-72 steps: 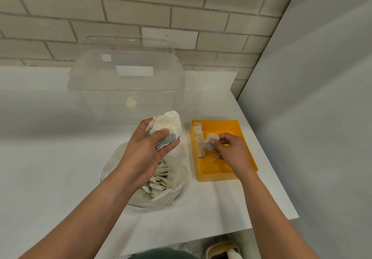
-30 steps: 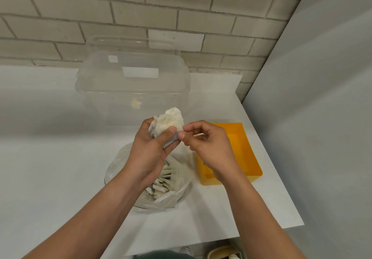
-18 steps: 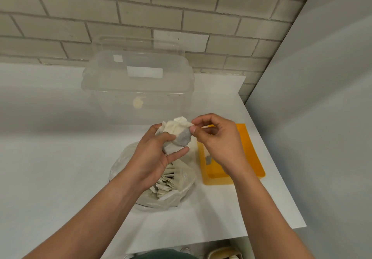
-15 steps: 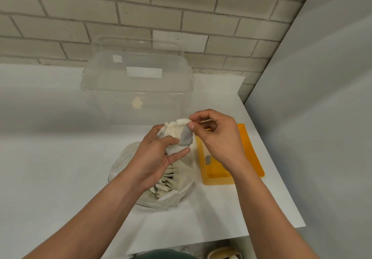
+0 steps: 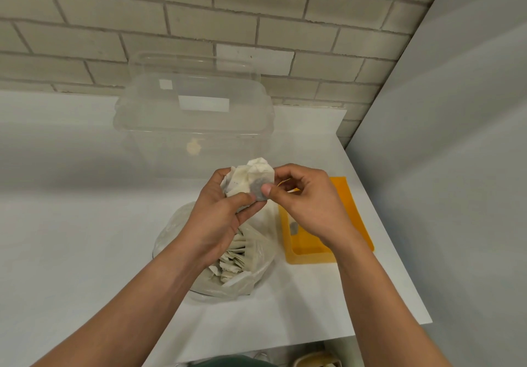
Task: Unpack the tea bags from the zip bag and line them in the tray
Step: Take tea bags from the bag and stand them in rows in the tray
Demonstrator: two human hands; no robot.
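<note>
A bunch of tea bags (image 5: pixel 242 179) is gripped in the left hand (image 5: pixel 219 221). One tea bag (image 5: pixel 259 189) on its right side is pinched between thumb and forefinger of the right hand (image 5: pixel 310 206). The zip bag (image 5: pixel 245 266) lies below the left wrist, and the tray (image 5: pixel 312 256) sits beneath the right hand. The bags are judged light, soft and easily torn, so a gentle pinch at a paper corner is advised.

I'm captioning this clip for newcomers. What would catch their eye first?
The hands together mid-frame: the left hand grips a bunch of tea bags while the right hand pinches the front tea bag. Next, the bright orange tray on the right, partly under the right hand, and the clear zip bag of tea bags below the left wrist.
</note>
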